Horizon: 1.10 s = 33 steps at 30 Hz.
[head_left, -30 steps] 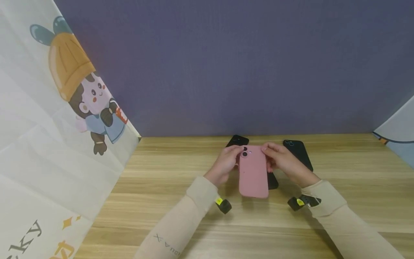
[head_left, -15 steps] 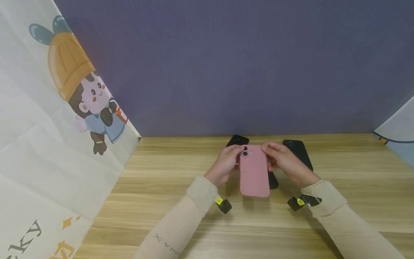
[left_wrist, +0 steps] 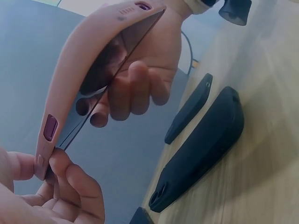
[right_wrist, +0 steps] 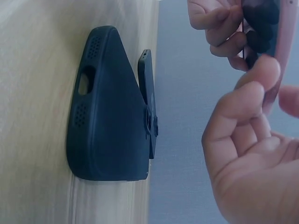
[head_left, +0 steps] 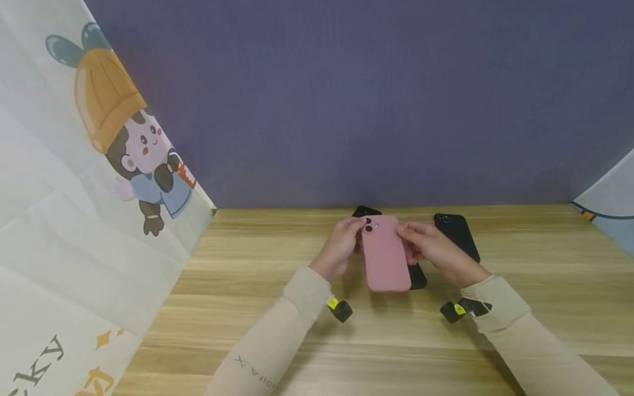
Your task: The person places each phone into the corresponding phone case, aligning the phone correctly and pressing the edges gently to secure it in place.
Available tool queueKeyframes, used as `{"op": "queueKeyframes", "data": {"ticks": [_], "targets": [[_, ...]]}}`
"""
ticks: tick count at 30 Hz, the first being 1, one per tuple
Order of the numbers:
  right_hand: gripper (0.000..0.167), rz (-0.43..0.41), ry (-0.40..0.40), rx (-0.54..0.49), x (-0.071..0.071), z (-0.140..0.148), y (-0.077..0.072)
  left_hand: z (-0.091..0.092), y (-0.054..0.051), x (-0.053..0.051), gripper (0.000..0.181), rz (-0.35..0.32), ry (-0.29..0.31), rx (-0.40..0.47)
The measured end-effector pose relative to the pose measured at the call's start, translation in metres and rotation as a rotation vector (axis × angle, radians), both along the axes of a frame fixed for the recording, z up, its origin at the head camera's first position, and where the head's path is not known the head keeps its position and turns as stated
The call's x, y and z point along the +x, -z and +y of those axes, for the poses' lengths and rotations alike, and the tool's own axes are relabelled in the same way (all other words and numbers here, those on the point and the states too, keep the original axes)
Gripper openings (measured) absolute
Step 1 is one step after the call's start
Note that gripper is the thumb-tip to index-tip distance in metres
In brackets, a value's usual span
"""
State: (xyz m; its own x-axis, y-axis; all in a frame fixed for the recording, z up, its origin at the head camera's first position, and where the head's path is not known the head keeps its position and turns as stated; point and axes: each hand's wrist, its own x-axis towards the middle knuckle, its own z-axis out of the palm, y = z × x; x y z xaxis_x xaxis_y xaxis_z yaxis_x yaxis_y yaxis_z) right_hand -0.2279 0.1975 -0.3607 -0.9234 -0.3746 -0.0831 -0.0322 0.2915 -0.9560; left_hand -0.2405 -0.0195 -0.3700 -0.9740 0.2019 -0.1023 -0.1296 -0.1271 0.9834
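A pink phone case (head_left: 387,256) with a camera cutout is held up above the table, its back toward the head camera. My left hand (head_left: 339,246) pinches its upper left edge between thumb and fingers. At the upper right edge my right hand (head_left: 433,247) pinches it the same way. In the left wrist view, a dark glossy screen-like face (left_wrist: 110,70) shows on the pink case's far side, with my fingers mirrored in it. Partly hidden beneath the pink case lies a black phone case (head_left: 418,276).
Another black phone case (head_left: 457,235) lies to the right, beside my right forearm. A black phone-shaped thing (head_left: 367,210) peeks out behind the pink case. The wooden table (head_left: 247,247) meets a dark blue panel (head_left: 346,110) at the back. A printed cloth (head_left: 59,220) hangs at left.
The pink phone case has shifted slightly up and left and tilted a little, together with my left hand. My right hand has stayed nearly in place, still pinching the case.
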Motion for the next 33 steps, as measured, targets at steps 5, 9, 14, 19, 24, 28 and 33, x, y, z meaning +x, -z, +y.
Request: {"op": "queueKeyframes", "data": {"ticks": [5, 9, 14, 19, 24, 28, 33], "targets": [[0.030, 0.007, -0.049, 0.026, 0.0000, -0.0012, 0.0017, -0.0041, -0.0011, -0.0014, 0.021, -0.014, -0.019, 0.015], [0.028, 0.001, -0.052, 0.039, -0.0006, -0.0022, 0.0032, -0.0054, -0.0015, -0.0012, 0.022, -0.017, -0.027, 0.011], [0.030, 0.013, -0.062, 0.059, 0.0002, -0.0020, 0.0020, -0.0063, -0.0015, -0.0021, 0.023, -0.023, -0.029, 0.005], [0.030, 0.016, -0.080, 0.081, 0.0001, -0.0024, 0.0042, -0.0072, -0.0007, -0.0038, 0.023, -0.029, -0.034, 0.002], [0.029, 0.025, -0.085, 0.076, 0.0018, -0.0032, 0.0037, -0.0065, 0.0009, -0.0047, 0.023, -0.039, -0.046, 0.006], [0.028, 0.035, -0.082, 0.061, 0.0029, -0.0034, 0.0031, -0.0057, 0.0015, -0.0045, 0.022, -0.039, -0.045, 0.013], [0.027, 0.054, -0.068, 0.046, 0.0030, -0.0046, 0.0038, -0.0047, 0.0018, -0.0037, 0.022, -0.034, -0.045, 0.021]]}}
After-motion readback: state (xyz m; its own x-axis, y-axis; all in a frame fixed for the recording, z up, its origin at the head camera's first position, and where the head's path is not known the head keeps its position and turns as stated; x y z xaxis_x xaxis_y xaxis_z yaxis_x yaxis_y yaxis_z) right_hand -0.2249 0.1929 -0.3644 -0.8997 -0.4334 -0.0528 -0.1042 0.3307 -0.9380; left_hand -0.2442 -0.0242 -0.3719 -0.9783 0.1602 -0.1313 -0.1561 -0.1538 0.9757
